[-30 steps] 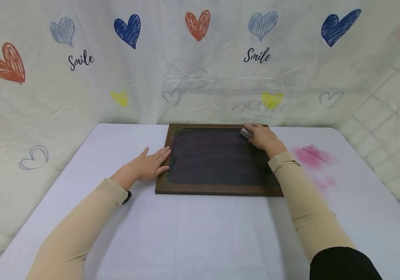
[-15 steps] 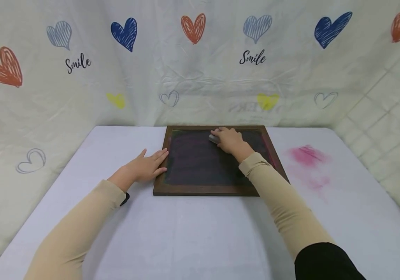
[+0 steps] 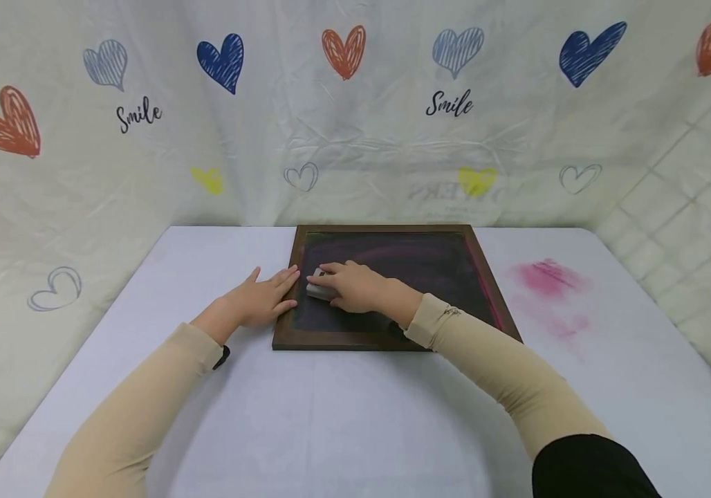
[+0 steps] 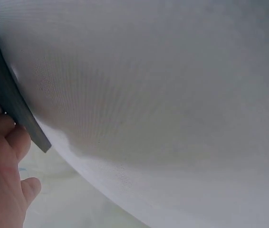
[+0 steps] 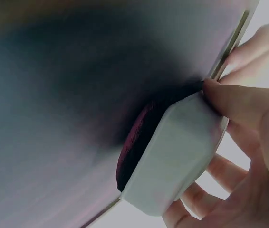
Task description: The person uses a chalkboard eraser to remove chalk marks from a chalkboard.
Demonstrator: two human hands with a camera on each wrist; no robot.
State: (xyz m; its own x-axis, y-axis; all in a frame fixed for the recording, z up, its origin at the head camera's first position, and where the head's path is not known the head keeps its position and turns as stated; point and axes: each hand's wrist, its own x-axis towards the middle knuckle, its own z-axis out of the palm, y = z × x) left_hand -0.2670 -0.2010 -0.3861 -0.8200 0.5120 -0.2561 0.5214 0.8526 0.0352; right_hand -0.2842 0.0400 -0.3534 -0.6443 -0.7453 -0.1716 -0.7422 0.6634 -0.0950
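A blackboard (image 3: pixel 418 277) in a brown wooden frame lies flat on the table, with faint pink smears on its dark surface. My right hand (image 3: pixel 358 287) grips a chalkboard eraser (image 3: pixel 320 292) against the left part of the board. Close up in the right wrist view, the eraser (image 5: pixel 172 156) has a pale body and a dark felt pad tinged with pink, and the fingers curl round its body. At the frame's left edge, my left hand (image 3: pixel 259 299) rests with straight fingers touching the wood. The left wrist view shows the frame's side (image 4: pixel 11 90) beside those fingertips.
A white cloth covers the table (image 3: pixel 330 415). To the right of the board, a pink powder stain (image 3: pixel 548 278) marks the cloth. Behind the table hangs a pale curtain (image 3: pixel 386 117) printed with hearts and "Smile".
My right hand has swept the eraser from the board's upper right corner leftward and down to its left side. The left hand has stayed on the frame.
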